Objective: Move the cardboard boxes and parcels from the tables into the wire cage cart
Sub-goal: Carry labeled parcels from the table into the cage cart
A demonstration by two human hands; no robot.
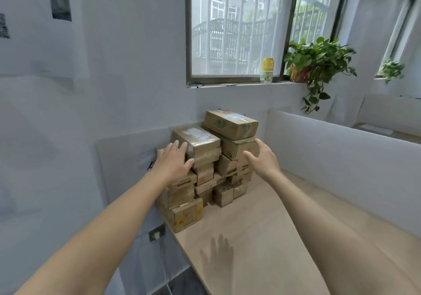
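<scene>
A stack of several taped cardboard boxes stands in the far left corner of a light wooden table (pixel 262 237). The top box (pixel 231 124) carries a white label; a labelled box (pixel 200 144) sits lower on the left. My left hand (pixel 174 161) reaches toward the left side of that box with fingers spread and straight, just at its edge. My right hand (pixel 262 159) hovers open at the right side of the stack, beside a green-printed box (pixel 237 146). Neither hand holds anything. The wire cage cart is out of view.
A white partition (pixel 341 158) runs along the table's right side and a white wall is on the left. A window sill above holds a yellow-lidded jar (pixel 267 70) and a trailing potted plant (pixel 316 64). A wall socket (pixel 156 232) sits below the table's left edge.
</scene>
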